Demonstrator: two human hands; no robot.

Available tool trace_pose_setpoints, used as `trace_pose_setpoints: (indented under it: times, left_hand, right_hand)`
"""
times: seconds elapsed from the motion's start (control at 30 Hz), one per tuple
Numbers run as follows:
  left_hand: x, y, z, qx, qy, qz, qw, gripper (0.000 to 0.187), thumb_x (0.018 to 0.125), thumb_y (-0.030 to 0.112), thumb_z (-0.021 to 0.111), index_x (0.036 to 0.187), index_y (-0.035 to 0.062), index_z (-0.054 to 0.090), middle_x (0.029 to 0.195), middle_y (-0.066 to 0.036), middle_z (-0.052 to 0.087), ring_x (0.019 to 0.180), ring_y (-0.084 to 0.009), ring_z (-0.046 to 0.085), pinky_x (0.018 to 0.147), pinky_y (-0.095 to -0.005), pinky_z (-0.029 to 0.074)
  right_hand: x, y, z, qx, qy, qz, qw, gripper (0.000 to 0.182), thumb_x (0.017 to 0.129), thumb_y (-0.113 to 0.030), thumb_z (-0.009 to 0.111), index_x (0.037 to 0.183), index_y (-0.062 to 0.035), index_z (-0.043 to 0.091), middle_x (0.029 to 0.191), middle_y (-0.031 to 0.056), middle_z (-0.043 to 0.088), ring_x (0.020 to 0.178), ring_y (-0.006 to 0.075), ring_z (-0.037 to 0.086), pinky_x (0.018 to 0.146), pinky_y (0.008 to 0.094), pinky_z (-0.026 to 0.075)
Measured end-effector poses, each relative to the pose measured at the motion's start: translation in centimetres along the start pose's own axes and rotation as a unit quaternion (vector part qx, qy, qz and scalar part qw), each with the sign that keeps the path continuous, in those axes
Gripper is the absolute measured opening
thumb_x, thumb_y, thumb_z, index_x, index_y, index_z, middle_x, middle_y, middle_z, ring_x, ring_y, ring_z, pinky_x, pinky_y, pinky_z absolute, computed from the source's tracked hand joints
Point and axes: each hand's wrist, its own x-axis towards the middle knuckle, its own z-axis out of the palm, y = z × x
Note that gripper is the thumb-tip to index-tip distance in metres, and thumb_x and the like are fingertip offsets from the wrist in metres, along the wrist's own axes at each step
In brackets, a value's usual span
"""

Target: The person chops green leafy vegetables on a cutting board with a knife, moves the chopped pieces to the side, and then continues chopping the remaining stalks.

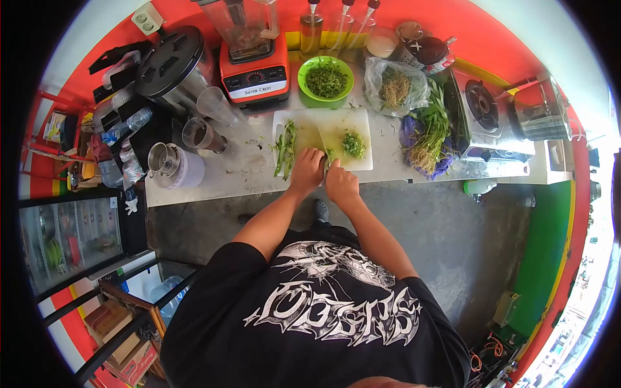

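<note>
On a white cutting board (310, 118), my left hand (308, 171) has its fingers curled down over green stalks, close to a knife blade (323, 137). My right hand (341, 181) is wrapped round the knife's handle, just right of the left hand. Long green stalks (285, 150) lie at the board's left side. A small heap of chopped greens (354, 146) sits on its right side. Behind the board stands a green bowl (325, 102) full of chopped greens. Few of the stalks under my left fingers show.
A red blender (255, 72) stands behind the board. Plastic cups (204, 135) and a jug (175, 166) are at the left. To the right are a plastic bag with roots (396, 87), leafy greens (432, 139) and a stove (482, 107). The counter's front edge is near my wrists.
</note>
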Motion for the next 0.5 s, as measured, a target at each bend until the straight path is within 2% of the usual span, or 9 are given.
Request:
trace_pose_setpoints:
  times: [0.17, 0.27, 0.43, 0.5]
  left_hand:
    - [-0.1, -0.2, 0.0, -0.044, 0.012, -0.02, 0.999, 0.015, 0.087, 0.002, 0.064, 0.101, 0.0019, 0.057, 0.094, -0.016, 0.063, 0.091, -0.04, 0.057, 0.081, -0.0477, 0.045]
    - [-0.2, -0.1, -0.2, -0.062, 0.016, -0.017, 0.998, 0.016, 0.087, 0.002, 0.063, 0.102, 0.0021, 0.057, 0.094, -0.017, 0.064, 0.09, -0.0403, 0.057, 0.08, -0.0483, 0.046]
    - [0.0, 0.0, -0.4, -0.062, 0.016, -0.002, 0.998, 0.017, 0.087, 0.0, 0.064, 0.103, 0.0019, 0.058, 0.094, -0.017, 0.064, 0.091, -0.04, 0.058, 0.08, -0.0481, 0.046]
    - [0.0, 0.1, -0.4, -0.069, -0.001, -0.028, 0.997, 0.017, 0.087, 0.0, 0.063, 0.103, 0.0023, 0.058, 0.095, -0.016, 0.064, 0.094, -0.0383, 0.058, 0.084, -0.0477, 0.046]
  right_hand:
    - [-1.8, 0.2, -1.4, -0.003, -0.02, -0.01, 1.0, 0.028, 0.1, -0.025, 0.053, 0.109, 0.0013, 0.049, 0.092, 0.026, 0.073, 0.09, 0.042, 0.074, 0.08, 0.0504, 0.059]
    - [-3.6, -0.3, -1.5, 0.028, -0.045, 0.016, 0.998, 0.028, 0.1, -0.025, 0.052, 0.109, 0.0015, 0.049, 0.093, 0.027, 0.073, 0.091, 0.0431, 0.073, 0.081, 0.0506, 0.058]
    - [-1.1, -0.4, 0.2, 0.049, -0.004, 0.022, 0.999, 0.026, 0.1, -0.023, 0.052, 0.109, 0.0021, 0.05, 0.094, 0.0287, 0.072, 0.091, 0.0448, 0.072, 0.082, 0.0508, 0.058]
    - [-0.1, 0.0, -0.4, 0.036, -0.001, 0.01, 0.999, 0.025, 0.099, -0.021, 0.052, 0.109, 0.002, 0.05, 0.094, 0.0286, 0.072, 0.091, 0.0445, 0.073, 0.082, 0.0507, 0.058]
